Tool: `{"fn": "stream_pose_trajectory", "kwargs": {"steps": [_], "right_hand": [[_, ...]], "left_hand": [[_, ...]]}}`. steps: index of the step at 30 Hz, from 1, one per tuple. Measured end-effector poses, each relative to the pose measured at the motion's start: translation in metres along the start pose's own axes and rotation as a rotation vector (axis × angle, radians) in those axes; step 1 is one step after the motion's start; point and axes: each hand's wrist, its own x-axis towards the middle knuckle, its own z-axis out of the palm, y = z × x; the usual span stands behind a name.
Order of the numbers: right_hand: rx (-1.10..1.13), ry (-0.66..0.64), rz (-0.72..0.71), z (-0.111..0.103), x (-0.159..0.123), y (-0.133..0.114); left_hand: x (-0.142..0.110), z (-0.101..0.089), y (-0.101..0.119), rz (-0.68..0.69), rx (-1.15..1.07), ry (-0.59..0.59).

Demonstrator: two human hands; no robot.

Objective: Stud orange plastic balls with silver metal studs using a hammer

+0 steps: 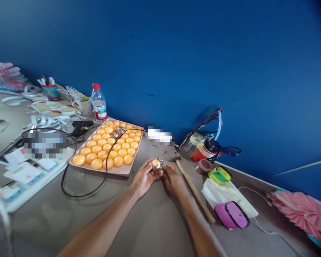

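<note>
Between my hands is an orange ping-pong ball [156,164], partly covered by crinkled silver foil [161,163]. The fingers of my left hand [144,179] close around its left side and underside. From the right, my right hand [173,180] has its fingers bent against the foil; its fingertips are partly hidden. Left of my hands, a shallow box [128,171] holds rows of similar orange balls [103,155]. Two silver foil-covered balls [121,130] sit among them near the back. A hammer [195,192] with a wooden handle lies right beside my right forearm.
A black cable [82,196] loops over the box and table. Behind it stands a bottle [98,105] with a red cap. At right are a jar [188,145], a yellow-green item [219,175] and a purple item [232,215]. Blue wall [160,71] bounds the table's back.
</note>
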Motion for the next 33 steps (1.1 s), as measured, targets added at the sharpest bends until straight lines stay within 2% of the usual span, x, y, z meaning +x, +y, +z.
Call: {"fn": "stream_pose_trajectory", "kwargs": {"steps": [4, 18, 23, 27, 30, 33], "right_hand": [[-0.037, -0.003, -0.005, 0.005, 0.000, -0.007], [0.181, 0.178, 0.053, 0.010, 0.003, -0.002], [0.334, 0.210, 0.122, 0.006, 0.003, 0.000], [0.429, 0.289, 0.197, 0.000, 0.003, -0.001], [0.483, 0.332, 0.177, -0.004, 0.004, -0.002], [0.547, 0.302, 0.128, -0.007, 0.004, -0.005]], "left_hand": [[0.000, 0.000, 0.000, -0.001, -0.005, -0.030], [0.001, 0.000, 0.000, -0.010, 0.009, 0.003], [0.000, -0.001, -0.001, -0.020, 0.022, 0.019], [0.000, 0.001, 0.001, -0.037, 0.038, 0.048], [-0.001, 0.003, 0.002, -0.044, 0.044, 0.056], [-0.001, 0.005, 0.003, -0.049, 0.039, 0.056]]}}
